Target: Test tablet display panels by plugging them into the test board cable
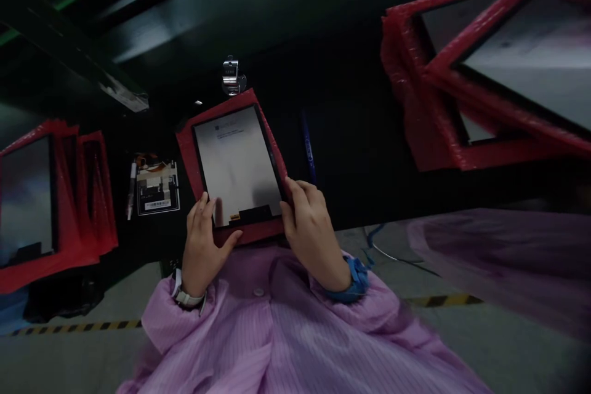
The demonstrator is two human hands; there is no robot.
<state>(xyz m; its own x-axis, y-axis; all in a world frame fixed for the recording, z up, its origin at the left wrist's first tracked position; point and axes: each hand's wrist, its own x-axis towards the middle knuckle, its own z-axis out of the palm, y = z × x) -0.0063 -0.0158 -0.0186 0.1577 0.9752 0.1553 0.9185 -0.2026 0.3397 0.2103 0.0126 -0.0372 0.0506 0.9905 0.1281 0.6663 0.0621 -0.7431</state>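
A display panel (237, 160) with a dark border and a grey reflective face lies on a red bubble-wrap bag (272, 141) in front of me. My left hand (203, 249) grips the panel's lower left edge, its thumb apart over the red wrap below. At the lower right edge, my right hand (314, 228) closes on the same panel, fingers along the side and thumb by the face. A small orange connector (235, 217) shows on the panel's black bottom strip. The undersides of both hands' fingers are partly hidden.
Red-wrapped panels (28, 197) are stacked at left; more panels (530, 61) lie at right. A circuit board piece (158, 188) and a white pen (132, 191) sit left of the panel. A blue pen (308, 148) lies right, a metal tally counter (233, 77) behind.
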